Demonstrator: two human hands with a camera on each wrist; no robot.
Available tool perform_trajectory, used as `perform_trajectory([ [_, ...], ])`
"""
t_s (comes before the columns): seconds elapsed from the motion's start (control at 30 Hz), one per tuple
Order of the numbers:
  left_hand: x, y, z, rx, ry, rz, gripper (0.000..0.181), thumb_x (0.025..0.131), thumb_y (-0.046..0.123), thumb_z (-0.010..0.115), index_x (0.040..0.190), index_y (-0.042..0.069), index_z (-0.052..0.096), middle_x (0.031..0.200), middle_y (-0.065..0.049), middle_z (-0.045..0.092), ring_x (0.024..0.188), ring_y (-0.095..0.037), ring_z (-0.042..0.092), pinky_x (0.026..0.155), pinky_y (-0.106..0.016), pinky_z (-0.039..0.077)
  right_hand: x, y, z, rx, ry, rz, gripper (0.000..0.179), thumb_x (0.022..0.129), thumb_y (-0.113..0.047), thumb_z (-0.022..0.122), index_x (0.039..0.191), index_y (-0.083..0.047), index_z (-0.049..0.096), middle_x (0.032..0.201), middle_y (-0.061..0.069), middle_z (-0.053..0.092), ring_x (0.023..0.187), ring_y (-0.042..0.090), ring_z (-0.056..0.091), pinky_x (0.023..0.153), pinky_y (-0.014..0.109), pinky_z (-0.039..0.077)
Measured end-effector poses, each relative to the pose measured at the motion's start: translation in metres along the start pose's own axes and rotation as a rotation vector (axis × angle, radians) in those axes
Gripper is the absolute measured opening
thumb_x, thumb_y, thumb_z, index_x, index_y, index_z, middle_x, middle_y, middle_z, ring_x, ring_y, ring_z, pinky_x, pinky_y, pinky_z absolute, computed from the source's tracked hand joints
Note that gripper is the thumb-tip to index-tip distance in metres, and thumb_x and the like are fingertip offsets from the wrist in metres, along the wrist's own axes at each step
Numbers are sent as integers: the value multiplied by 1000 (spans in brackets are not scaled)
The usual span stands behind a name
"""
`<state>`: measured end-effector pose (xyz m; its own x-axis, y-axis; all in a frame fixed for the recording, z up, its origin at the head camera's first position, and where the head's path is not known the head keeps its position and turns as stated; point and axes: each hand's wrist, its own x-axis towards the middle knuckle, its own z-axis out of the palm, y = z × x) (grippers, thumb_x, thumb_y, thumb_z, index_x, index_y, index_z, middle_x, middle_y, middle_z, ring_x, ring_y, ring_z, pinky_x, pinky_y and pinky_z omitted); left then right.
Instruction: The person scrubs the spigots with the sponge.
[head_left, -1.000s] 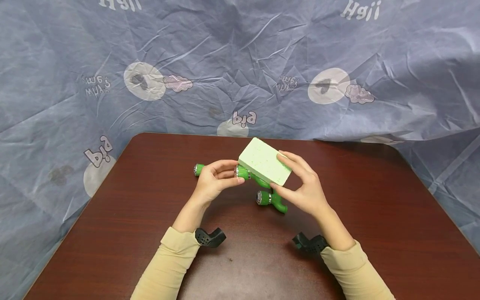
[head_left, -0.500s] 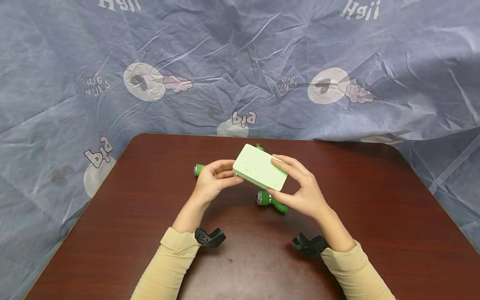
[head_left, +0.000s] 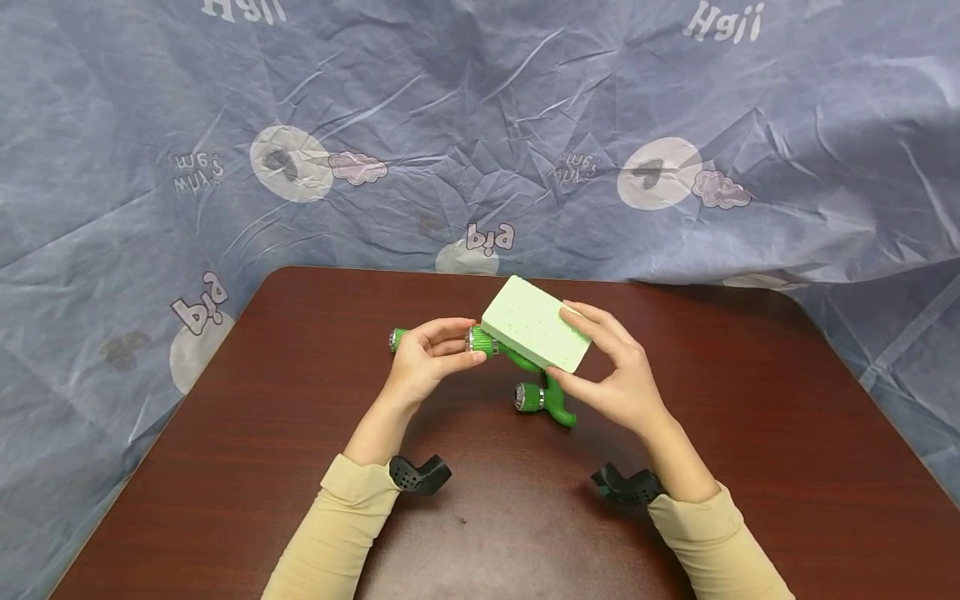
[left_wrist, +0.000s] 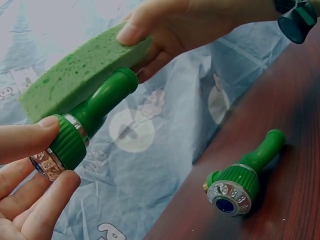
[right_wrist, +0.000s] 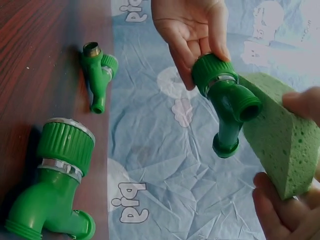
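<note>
My left hand (head_left: 427, 362) pinches a green plastic tap (right_wrist: 225, 100) by its ribbed knob, raised above the table, with its outlet end pointing away from the fingers. My right hand (head_left: 618, 375) grips a light green sponge (head_left: 534, 325) by its right end, thumb on one side and fingers on the other. The sponge lies along the side of the tap and covers part of it in the head view. In the left wrist view the sponge (left_wrist: 80, 75) sits close behind the tap's body; whether they touch there is hard to tell.
A second green tap (head_left: 543, 398) lies on the brown table (head_left: 300, 467) below the hands. Another tap (right_wrist: 97, 75) lies farther left, mostly hidden behind the left hand in the head view. A blue printed cloth (head_left: 465, 125) hangs behind the table.
The sponge in my right hand went left and down across the tap, covering its knob, then came back up and right. My left hand stays nearly still with the tap.
</note>
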<state>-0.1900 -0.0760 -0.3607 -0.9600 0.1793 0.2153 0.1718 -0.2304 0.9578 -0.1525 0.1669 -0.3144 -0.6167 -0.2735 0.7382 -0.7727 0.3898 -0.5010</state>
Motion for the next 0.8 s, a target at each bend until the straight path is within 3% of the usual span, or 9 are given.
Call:
perform_trajectory([
  [0.1, 0, 0, 0, 8, 9, 5, 46, 70, -12, 73, 114, -10, 60, 99, -6, 67, 85, -15, 67, 74, -30, 56, 1, -1, 1, -22, -19, -9, 61, 59, 13, 79, 115, 11, 58, 118, 27, 55, 111, 33, 53, 94, 19, 40],
  [0.27, -1, 0, 0, 43, -2, 52, 45, 70, -12, 73, 113, -8, 62, 103, -10, 68, 86, -16, 66, 76, -33, 56, 0, 3, -1, -87, 98, 38, 61, 58, 16, 79, 115, 11, 59, 118, 27, 56, 107, 36, 54, 92, 16, 38],
  [0.37, -1, 0, 0, 56, -20, 75, 46, 70, -12, 73, 114, -7, 62, 107, -13, 66, 82, -18, 67, 76, -35, 56, -3, 15, -2, -75, 121, 54, 64, 57, 15, 80, 118, 8, 60, 121, 23, 56, 110, 31, 53, 91, 16, 39],
  [0.53, -1, -1, 1, 73, -31, 114, 46, 71, -12, 74, 115, -6, 62, 111, -15, 64, 82, -22, 66, 76, -34, 56, -11, 35, 6, -94, 62, 26, 69, 58, 5, 84, 123, -2, 61, 126, 13, 56, 113, 25, 53, 91, 17, 40],
  [0.8, 0, -2, 2, 99, -41, 207, 44, 72, -14, 73, 114, -9, 61, 111, -18, 60, 93, -24, 61, 80, -30, 54, -15, 37, 13, -237, -2, 12, 65, 65, -11, 81, 126, -9, 60, 131, 6, 53, 115, 22, 54, 85, 27, 46],
])
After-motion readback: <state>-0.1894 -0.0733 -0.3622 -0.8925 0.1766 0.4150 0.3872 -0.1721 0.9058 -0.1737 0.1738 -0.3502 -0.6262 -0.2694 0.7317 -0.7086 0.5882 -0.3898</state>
